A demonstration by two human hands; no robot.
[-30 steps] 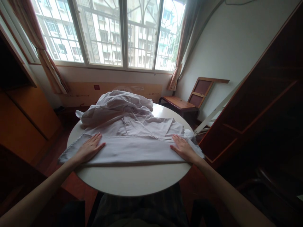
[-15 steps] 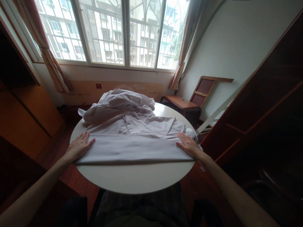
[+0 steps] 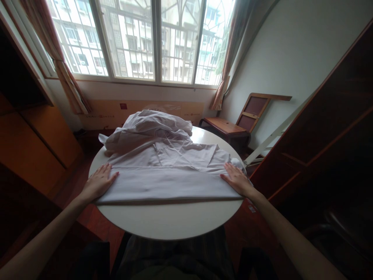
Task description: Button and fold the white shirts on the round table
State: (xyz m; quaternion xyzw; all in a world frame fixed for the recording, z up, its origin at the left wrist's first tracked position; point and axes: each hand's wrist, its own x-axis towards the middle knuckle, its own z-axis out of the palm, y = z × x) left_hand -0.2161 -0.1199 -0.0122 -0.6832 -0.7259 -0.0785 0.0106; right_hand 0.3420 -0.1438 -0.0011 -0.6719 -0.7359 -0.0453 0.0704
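A large piece of white cloth (image 3: 169,184) lies on a round white table (image 3: 169,221). Its near part is folded into a long flat band, while the far part is a crumpled heap. My left hand (image 3: 100,181) rests flat on the band's left end, fingers stretched out. On the right end lies my right hand (image 3: 236,179), palm down with its fingers spread. Neither hand grips the cloth. Whether the cloth is a garment or a sheet I cannot tell.
Behind the table, a long cardboard box (image 3: 101,112) leans under the barred window (image 3: 131,42). A low wooden stool or bench (image 3: 223,125) stands at the back right, by a wooden frame (image 3: 253,111). Dark red wooden panels (image 3: 314,144) slant along the right.
The whole view has shifted slightly, so everything sits a little further right. My right hand has slid marginally outward along the cloth; the left hand stays in place on it.
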